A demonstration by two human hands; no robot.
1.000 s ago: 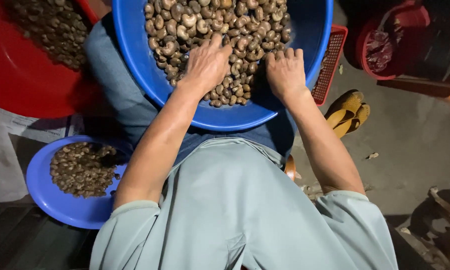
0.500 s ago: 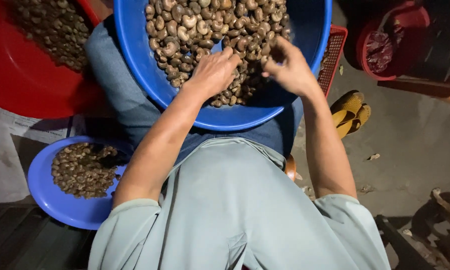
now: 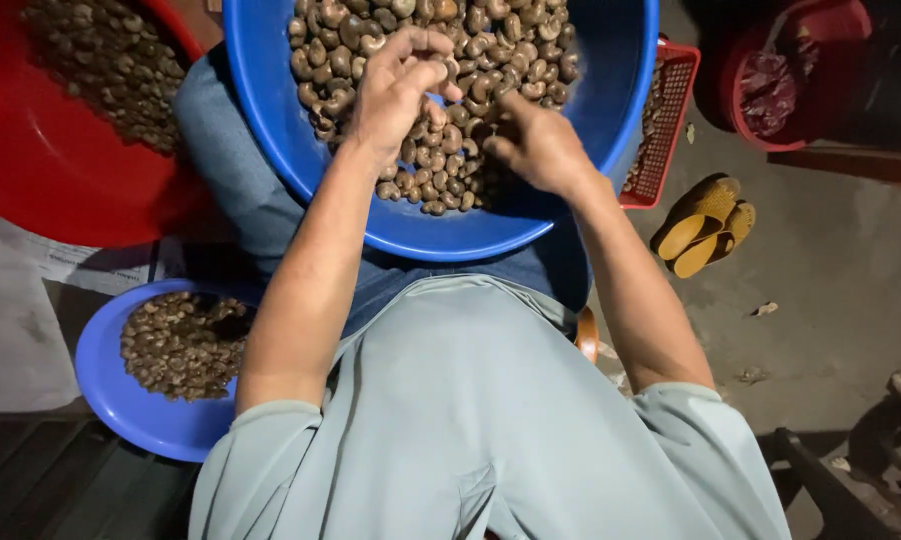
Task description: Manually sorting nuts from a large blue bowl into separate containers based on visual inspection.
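Hands (image 3: 400,85) apparently sorting cashews (image 3: 470,60).

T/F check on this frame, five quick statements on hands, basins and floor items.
1. Both hands are over the big blue basin of nuts. True: left hand and right hand are both in it.
2. The small blue bowl is empty. False: it holds a heap of brown nuts.
3. A red basin with nuts sits at upper left. True.
4. The yellow sandals lie inside the red crate. False: they lie on the floor beside it.
5. The person wears gloves. False: both hands are bare.
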